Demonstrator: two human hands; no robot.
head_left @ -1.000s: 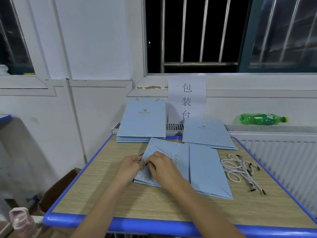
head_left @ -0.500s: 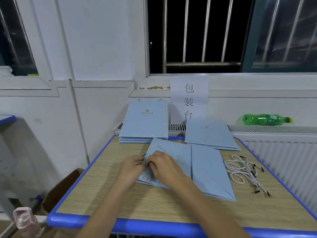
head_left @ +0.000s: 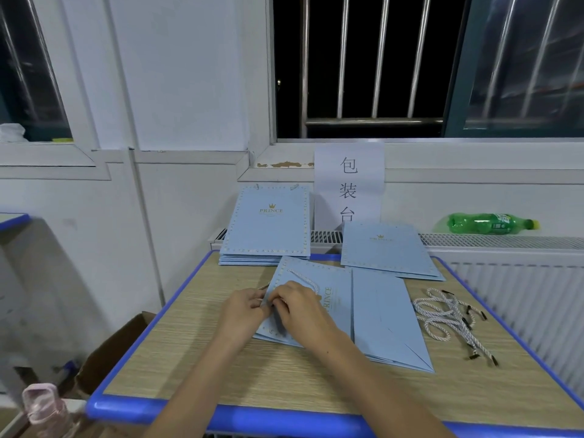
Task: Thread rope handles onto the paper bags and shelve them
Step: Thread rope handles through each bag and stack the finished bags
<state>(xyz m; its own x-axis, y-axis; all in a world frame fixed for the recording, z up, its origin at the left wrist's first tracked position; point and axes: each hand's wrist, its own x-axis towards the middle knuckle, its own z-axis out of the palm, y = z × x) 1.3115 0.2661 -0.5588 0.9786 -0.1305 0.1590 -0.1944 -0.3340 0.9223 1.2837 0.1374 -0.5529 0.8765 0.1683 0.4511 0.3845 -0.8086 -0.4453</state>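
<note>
The left hand and right hand met at the left edge of a flat, pale-blue paper bag lying on the table. Both hands had curled fingers; the right hand pinched a twisted white rope handle against the bag's dotted border, and the left hand pinched the bag's edge at the same spot, where a short dark-tipped rope end protruded. The rope arched in a loop over the bag's printed face, just beyond the right hand's knuckles. The bag was matte card with a gold crown logo, creased lengthwise, its folded base forming a pointed flap on the side away from the hands.

The table had a wood-grain laminate top and a rounded blue rim. Right of the bag, apart from it, lay a tangle of loose rope handles, white twist cord with dark tips. Beyond the bag, at the table's far edge, sat a thick stack of flat bags and, to its right, a thinner stack. Behind the table, a paper sign hung on the wall, and a green plastic bottle lay on its side on the ribbed white radiator. Left of the table stood a cardboard box and a pink-capped bottle.
</note>
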